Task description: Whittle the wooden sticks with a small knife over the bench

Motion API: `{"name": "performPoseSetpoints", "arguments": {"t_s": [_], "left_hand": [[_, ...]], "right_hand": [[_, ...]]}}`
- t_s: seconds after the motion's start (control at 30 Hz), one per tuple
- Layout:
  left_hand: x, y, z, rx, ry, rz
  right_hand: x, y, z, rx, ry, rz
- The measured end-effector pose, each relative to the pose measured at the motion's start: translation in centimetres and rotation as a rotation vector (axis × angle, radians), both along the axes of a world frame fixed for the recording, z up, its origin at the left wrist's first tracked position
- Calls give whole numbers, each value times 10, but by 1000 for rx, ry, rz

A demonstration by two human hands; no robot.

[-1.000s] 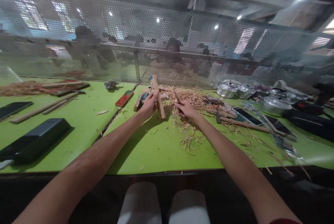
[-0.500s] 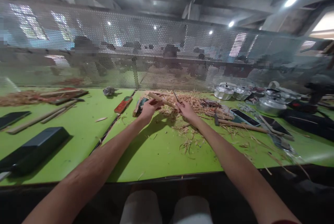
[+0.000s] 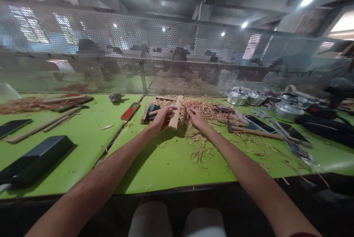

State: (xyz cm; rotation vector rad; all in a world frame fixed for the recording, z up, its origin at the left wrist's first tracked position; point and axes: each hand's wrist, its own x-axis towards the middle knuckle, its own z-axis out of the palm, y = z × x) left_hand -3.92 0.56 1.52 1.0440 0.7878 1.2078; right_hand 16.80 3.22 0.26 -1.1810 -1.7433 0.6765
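My left hand (image 3: 162, 117) is closed around the left edge of a flat, pale strip of wood (image 3: 175, 114), which is raised above the table with its broad face showing. To the right of the strip, my right hand (image 3: 196, 117) grips a knife (image 3: 183, 104). Only its thin, dark blade shows, pointing up and left near the wood; the handle is hidden in my fingers. A heap of curled wood shavings (image 3: 204, 107) lies behind and beside my right hand. Left of my left hand sits a dark block-like object (image 3: 153, 110), partly covered.
On the green table (image 3: 155, 167) a hammer (image 3: 254, 131) and a phone (image 3: 260, 124) lie at the right, with foil-like silvery containers (image 3: 287, 111) behind. A red block (image 3: 130, 111) and a dark box (image 3: 35, 159) are at the left. A perforated screen (image 3: 166, 71) stands behind.
My left hand has turned the wood strip from lying nearly crosswise to pointing away from me, with its broad face now visible. My right hand with the knife has stayed nearly in place.
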Motion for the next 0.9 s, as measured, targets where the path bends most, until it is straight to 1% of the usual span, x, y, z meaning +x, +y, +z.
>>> {"name": "performPoseSetpoints", "arguments": {"t_s": [0.1,0.17,0.33,0.43,0.57,0.73,0.9], "left_hand": [[2,-2,0,39,48,30],[3,-3,-1,50,59,28],[4,-2,-2,-5,98,-16],[5,-2,-3,45,192,-24],[8,-4,-4,144,314,23],[11,-6,-3,172,387,39],[12,-9,-1,210,458,52]], "right_hand": [[0,-5,5,85,-112,-25],[0,-9,8,121,-167,-33],[0,-13,10,110,-222,8],[2,-11,10,139,-233,20],[6,-9,14,152,-306,-20],[12,-13,21,184,-454,-87],[19,-9,21,156,-489,-143]]}}
